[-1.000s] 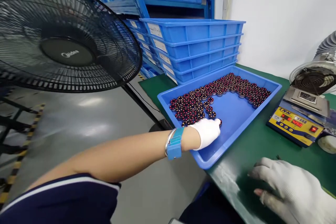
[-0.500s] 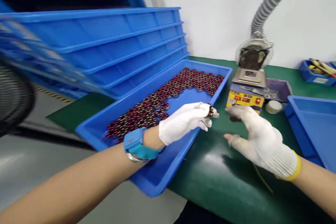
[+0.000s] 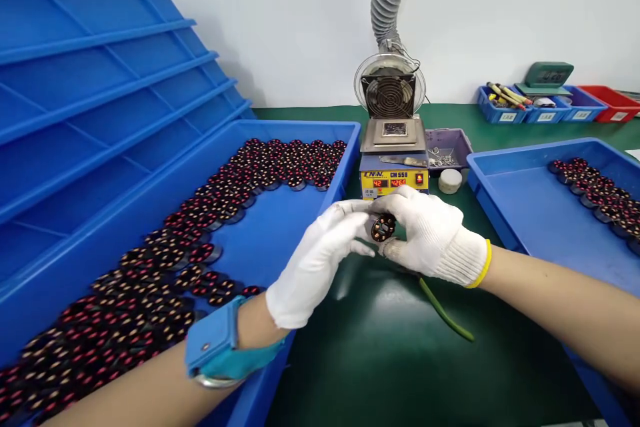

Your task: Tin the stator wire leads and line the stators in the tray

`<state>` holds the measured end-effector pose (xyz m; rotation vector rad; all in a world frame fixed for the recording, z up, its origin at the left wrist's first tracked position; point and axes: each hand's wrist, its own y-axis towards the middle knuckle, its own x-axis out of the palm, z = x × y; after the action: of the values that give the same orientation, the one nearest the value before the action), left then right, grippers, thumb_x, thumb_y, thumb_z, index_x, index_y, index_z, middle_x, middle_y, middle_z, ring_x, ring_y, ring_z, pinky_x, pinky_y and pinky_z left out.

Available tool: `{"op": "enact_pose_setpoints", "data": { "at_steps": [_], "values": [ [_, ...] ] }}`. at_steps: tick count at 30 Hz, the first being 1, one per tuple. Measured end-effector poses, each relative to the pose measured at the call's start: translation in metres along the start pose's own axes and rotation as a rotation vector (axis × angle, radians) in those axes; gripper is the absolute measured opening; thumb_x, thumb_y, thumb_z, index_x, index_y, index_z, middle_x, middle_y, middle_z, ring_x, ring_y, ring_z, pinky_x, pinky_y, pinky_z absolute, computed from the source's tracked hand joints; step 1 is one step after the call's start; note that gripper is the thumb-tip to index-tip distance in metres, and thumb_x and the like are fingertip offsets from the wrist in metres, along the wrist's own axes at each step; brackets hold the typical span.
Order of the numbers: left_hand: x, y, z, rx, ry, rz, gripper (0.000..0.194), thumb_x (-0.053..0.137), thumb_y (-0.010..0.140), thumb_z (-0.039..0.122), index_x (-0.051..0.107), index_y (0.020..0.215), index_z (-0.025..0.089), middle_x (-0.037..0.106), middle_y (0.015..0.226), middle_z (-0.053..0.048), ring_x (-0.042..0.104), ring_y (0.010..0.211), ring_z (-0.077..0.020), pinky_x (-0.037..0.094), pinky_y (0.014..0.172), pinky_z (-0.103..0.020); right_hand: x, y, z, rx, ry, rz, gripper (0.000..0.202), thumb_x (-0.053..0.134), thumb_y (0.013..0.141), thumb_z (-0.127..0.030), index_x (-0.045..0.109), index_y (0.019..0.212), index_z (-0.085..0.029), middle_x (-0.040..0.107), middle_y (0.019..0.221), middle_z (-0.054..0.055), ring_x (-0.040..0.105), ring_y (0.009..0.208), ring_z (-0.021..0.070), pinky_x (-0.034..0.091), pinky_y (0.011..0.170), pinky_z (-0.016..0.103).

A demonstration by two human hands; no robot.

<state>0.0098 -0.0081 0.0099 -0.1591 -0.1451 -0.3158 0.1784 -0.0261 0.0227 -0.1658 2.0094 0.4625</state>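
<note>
Green matting covers the bench (image 3: 415, 373) and meets a plain white wall (image 3: 300, 27) beyond the hands. Fingers and blur hide much of the small round part (image 3: 383, 228), which is held up over the bench between the hands, in front of the yellow-fronted heating unit (image 3: 395, 177); its far side and most of its side wall are out of sight. Its face, dark with copper-coloured marks around a pale centre, points toward the camera and slightly to the right, so its short axis runs back and leftward from that face. The right hand (image 3: 425, 230), in a white glove with a yellow cuff, grips the part between curled fingers and thumb. The gloved left hand (image 3: 320, 253) is partly open, its fingers reaching to the part's left edge; whether they press on it cannot be told, as the fingertips overlap the right hand's. Left of the hands, the tray (image 3: 280, 213) holds many similar parts (image 3: 195, 247), its near end cut off by the frame and partly covered by the left forearm. Right of them, another tray (image 3: 520, 193) holds more, also cut off. Just below the right hand, a thin green tool (image 3: 445, 313) lies on the bench, its upper end hard to make out. The white round container (image 3: 450, 181) sits beyond the right hand, beside the unit.
</note>
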Motion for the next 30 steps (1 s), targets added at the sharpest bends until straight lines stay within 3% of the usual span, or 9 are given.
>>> {"op": "enact_pose_setpoints", "data": {
  "at_steps": [3,5,8,11,16,20,24,27,30],
  "values": [
    [0.003,-0.002,-0.001,0.07,0.28,0.088,0.038,0.074,0.073,0.038,0.062,0.1,0.015,0.07,0.098,-0.005,0.065,0.088,-0.0179,0.055,0.077,-0.028,0.001,-0.002,-0.001,-0.02,-0.009,-0.025,0.039,0.061,0.082,-0.035,0.063,0.12,-0.026,0.063,0.112,0.006,0.064,0.097,0.0266,0.052,0.074,0.037],
    [0.003,-0.001,-0.003,0.092,0.343,0.111,0.038,0.072,0.074,0.039,0.062,0.101,0.014,0.071,0.098,-0.006,0.066,0.093,-0.0196,0.055,0.084,-0.03,0.004,-0.003,-0.001,0.015,0.059,0.005,0.047,0.062,0.08,-0.032,0.059,0.127,-0.027,0.063,0.116,0.006,0.064,0.101,0.0261,0.053,0.077,0.037],
    [0.002,-0.001,-0.005,0.123,0.361,0.114,0.039,0.07,0.076,0.039,0.062,0.105,0.014,0.072,0.101,-0.007,0.067,0.094,-0.0193,0.055,0.086,-0.031,0.008,-0.004,0.001,0.113,0.26,0.06,0.063,0.066,0.074,-0.027,0.052,0.135,-0.027,0.064,0.121,0.004,0.064,0.105,0.0235,0.054,0.084,0.037],
    [0.001,-0.001,-0.008,0.164,0.379,0.096,0.037,0.072,0.074,0.034,0.063,0.103,0.014,0.072,0.101,-0.007,0.068,0.093,-0.0184,0.056,0.087,-0.031,0.01,-0.003,0.004,0.139,0.437,0.003,0.064,0.065,0.07,-0.02,0.055,0.134,-0.021,0.065,0.122,0.005,0.065,0.106,0.0215,0.054,0.093,0.037],
    [0.002,-0.001,-0.011,0.194,0.417,0.118,0.039,0.071,0.07,0.023,0.06,0.107,0.014,0.071,0.094,-0.005,0.067,0.086,-0.0168,0.056,0.081,-0.031,0.009,-0.002,0.009,0.097,0.449,-0.028,0.065,0.062,0.071,-0.016,0.055,0.135,-0.017,0.061,0.129,0.007,0.06,0.116,0.0247,0.05,0.102,0.041],
    [0.006,-0.001,-0.01,0.213,0.415,0.176,0.048,0.07,0.071,0.025,0.056,0.116,0.013,0.069,0.091,-0.005,0.066,0.083,-0.0164,0.056,0.074,-0.029,0.009,-0.002,0.006,0.114,0.534,-0.004,0.056,0.058,0.073,-0.012,0.059,0.129,-0.016,0.066,0.122,0.007,0.063,0.112,0.022,0.05,0.103,0.037],
    [0.006,-0.003,-0.011,0.218,0.385,0.088,0.042,0.067,0.076,0.027,0.058,0.115,0.014,0.07,0.103,-0.009,0.068,0.089,-0.0186,0.057,0.077,-0.031,0.008,-0.003,0.001,0.269,0.731,0.02,0.048,0.059,0.076,-0.014,0.061,0.125,-0.014,0.069,0.115,0.008,0.068,0.101,0.0196,0.056,0.093,0.032],
    [0.004,-0.004,-0.013,0.185,0.358,0.046,0.03,0.065,0.075,0.021,0.062,0.104,0.014,0.072,0.102,-0.009,0.069,0.091,-0.0204,0.056,0.084,-0.034,0.008,-0.007,0.003,0.276,0.686,-0.024,0.051,0.061,0.078,-0.019,0.058,0.129,-0.015,0.069,0.116,0.008,0.068,0.101,0.0217,0.056,0.09,0.034],
    [0.003,-0.005,-0.013,0.183,0.328,0.041,0.03,0.063,0.073,0.017,0.064,0.102,0.013,0.073,0.102,-0.01,0.069,0.093,-0.0223,0.056,0.087,-0.037,0.01,-0.011,0.01,0.193,0.475,-0.047,0.048,0.057,0.084,-0.026,0.057,0.132,-0.019,0.066,0.123,0.008,0.063,0.113,0.0254,0.051,0.098,0.041]
  ]
}}
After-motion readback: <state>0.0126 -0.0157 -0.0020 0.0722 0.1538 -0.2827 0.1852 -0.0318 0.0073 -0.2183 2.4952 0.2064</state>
